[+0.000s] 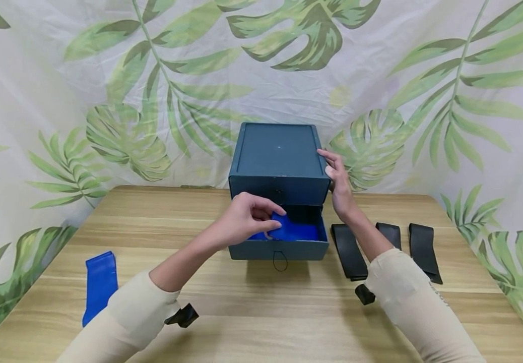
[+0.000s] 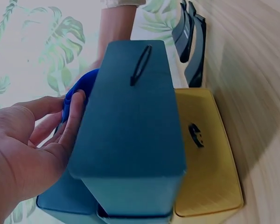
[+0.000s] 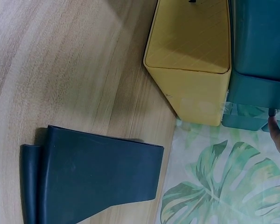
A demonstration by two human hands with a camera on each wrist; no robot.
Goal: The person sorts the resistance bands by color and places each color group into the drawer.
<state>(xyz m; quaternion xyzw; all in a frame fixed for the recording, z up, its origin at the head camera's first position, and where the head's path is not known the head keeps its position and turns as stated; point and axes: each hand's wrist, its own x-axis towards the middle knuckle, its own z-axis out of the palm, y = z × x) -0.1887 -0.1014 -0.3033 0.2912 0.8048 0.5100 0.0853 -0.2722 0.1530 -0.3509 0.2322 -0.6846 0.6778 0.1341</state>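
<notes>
A blue strip [image 1: 295, 231] lies inside the open drawer [image 1: 261, 250], part of it raised near the front, where the left wrist view shows an edge curving up past the rim. The left hand [image 1: 248, 222] pinches that raised part, thumb and fingers clamped on it from either side. A thin black loop [image 1: 280, 262] hangs from the drawer's front.

Directly above the drawer sits a dark teal box [image 1: 279, 151]. The right hand [image 1: 339, 184] rests against its right side, fingers slightly apart, with fingertips at the top edge. Below the drawer, the wrist views show a yellow box [image 2: 207, 163] standing on the table [image 1: 261, 327].

To the right of the stack lie three black strips: a folded one [image 1: 349, 252] nearest, a middle one [image 1: 389, 233] partly hidden by the right forearm, and a third [image 1: 423, 249] farther out. Well apart on the left is a folded blue band [image 1: 100, 285], its lower end covered by a cream sleeve [image 1: 130, 312]. Behind the table hangs a pale cloth [image 1: 207, 96] printed with green leaves.
</notes>
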